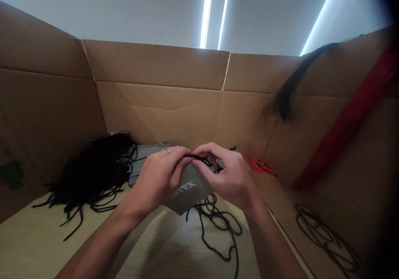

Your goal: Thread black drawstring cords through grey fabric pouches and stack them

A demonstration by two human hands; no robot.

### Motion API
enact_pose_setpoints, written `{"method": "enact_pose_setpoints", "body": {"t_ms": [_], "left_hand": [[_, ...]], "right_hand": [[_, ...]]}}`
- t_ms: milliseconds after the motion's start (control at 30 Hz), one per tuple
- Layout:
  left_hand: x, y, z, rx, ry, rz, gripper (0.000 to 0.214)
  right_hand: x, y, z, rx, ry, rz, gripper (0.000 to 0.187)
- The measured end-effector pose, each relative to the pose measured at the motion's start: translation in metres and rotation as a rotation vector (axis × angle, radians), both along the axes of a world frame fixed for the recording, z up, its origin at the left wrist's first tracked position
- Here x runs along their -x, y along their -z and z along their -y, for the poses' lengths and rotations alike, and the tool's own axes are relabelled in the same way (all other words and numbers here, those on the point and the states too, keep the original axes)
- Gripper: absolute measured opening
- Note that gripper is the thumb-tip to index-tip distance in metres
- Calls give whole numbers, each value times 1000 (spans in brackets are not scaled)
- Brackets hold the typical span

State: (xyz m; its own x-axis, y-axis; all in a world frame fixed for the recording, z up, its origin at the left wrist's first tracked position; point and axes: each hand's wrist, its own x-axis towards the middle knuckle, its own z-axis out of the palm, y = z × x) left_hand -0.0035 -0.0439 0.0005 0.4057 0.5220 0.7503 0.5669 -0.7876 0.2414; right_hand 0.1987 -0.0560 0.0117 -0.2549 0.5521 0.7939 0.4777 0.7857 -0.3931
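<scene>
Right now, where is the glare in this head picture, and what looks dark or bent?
Head view: ceiling lights glare above the cardboard wall; the right edge falls dark; the lens bends the walls; the left hand and right hand look sharp.

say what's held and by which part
The left hand and right hand pinch a short stretch of black cord at the edge of a grey INTEX card.

Lettering in white capitals, INTEX, slanted across a grey card (188, 200), just below the left hand (156, 181) and right hand (227, 177) (the first letters faint, nearly lost at the fingers' edge). Nothing else legible: a green patch (11, 175) on the cardboard wall (156, 113) too dark and blurred to read.
</scene>
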Motion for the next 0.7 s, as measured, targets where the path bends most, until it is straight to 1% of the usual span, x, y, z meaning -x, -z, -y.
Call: {"method": "enact_pose_setpoints", "body": {"t_ms": [100, 333, 567, 700], "left_hand": [[2, -5, 1, 18, 5, -2, 17], [10, -15, 4, 38, 83, -13, 21], [11, -17, 2, 28, 104, -66, 21], [11, -15, 1, 47, 89, -77, 20]], "right_hand": [[-6, -1, 0, -24, 23, -14, 6], [-17, -6, 1, -99, 47, -69, 7], [-21, -3, 3, -83, 85, -101, 6], [-21, -3, 5, -29, 95, -81, 9]]}}
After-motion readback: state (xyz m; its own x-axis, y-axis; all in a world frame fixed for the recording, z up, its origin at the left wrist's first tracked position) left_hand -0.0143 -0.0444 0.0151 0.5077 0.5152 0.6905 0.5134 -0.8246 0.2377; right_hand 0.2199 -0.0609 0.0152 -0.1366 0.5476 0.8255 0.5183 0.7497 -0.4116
